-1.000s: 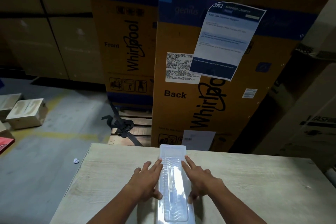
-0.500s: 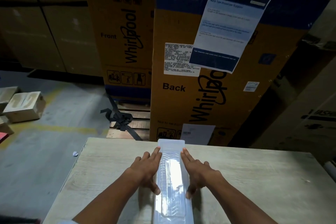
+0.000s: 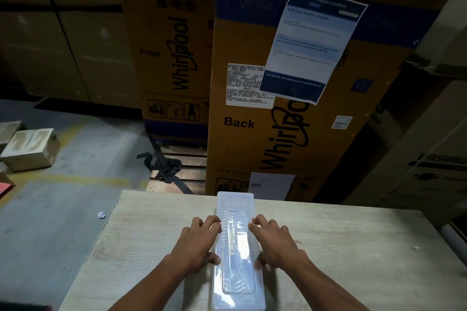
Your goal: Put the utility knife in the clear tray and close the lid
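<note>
In the head view, a long, narrow clear plastic tray is lying lengthwise on a pale grey wood-grain table, its far end reaching the table's far edge and its translucent lid lying flat on top. Through the lid a slim pale shape, seemingly the utility knife, is showing along the tray's middle, though glare is blurring its outline. The left hand is resting palm-down against the tray's left side, fingers spread and slightly curled with their tips touching the lid's edge, the thumb pressing the tray's wall nearer the person; it is gripping nothing. The right hand is mirroring it on the right side, fingers loosely extended onto the lid's rim and thumb blurred against the wall, likewise not closed around anything. The knife is lying between the two hands, under the lid. Beyond the table, tall brown cardboard appliance cartons are standing on a wooden pallet.
</note>
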Motion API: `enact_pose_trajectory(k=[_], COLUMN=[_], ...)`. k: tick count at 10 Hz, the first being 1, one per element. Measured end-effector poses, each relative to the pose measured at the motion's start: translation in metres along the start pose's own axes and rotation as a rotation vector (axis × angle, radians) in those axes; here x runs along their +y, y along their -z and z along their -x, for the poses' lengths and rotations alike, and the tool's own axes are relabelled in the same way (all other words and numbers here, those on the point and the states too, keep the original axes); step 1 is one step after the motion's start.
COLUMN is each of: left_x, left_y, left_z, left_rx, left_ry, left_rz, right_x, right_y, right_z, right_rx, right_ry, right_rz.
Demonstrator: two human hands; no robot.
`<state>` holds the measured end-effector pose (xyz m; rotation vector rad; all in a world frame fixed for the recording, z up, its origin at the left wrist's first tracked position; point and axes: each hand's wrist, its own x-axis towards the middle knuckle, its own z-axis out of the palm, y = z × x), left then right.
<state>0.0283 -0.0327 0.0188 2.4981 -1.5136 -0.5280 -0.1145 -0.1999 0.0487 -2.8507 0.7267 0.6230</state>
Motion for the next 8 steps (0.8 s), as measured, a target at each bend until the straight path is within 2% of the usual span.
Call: enact_pose_trajectory(k=[1,3,4,5,6,7,8], left_x=[0.007,0.011,0.013,0.022,0.027,0.03,0.038], left_y=[0.0,-0.011,-0.018,-0.021,-0.011,0.016,0.052], left_z=[0.012,0.031,0.031,0.035,0.047,0.06,0.07], left_rx=[0.019,-0.068,-0.062,0.027,0.214,0.491,0.865], left_ry=[-0.003,0.043,0.074,0.118,0.179,0.154,0.075], left_rz=[-0.011,-0.021,-0.054,-0.104,-0.128,-0.167,-0.116], right_x=[-0.004,-0.012,-0.014,-0.015,-0.02,-0.027,-0.033], right_y=[-0.001,0.0,-0.002,-0.001,0.002,0.014,0.038], right_z=[0.01,0.026,0.03,0.032,0.041,0.054,0.068], right_rx=[0.029,0.048,0.078,0.106,0.239,0.669,1.101], right_ry=[-0.013,-0.014,-0.022,-0.038,-0.056,-0.067,0.033], right_rz=[-0.007,0.032,0.034,0.023,-0.047,-0.1,-0.15])
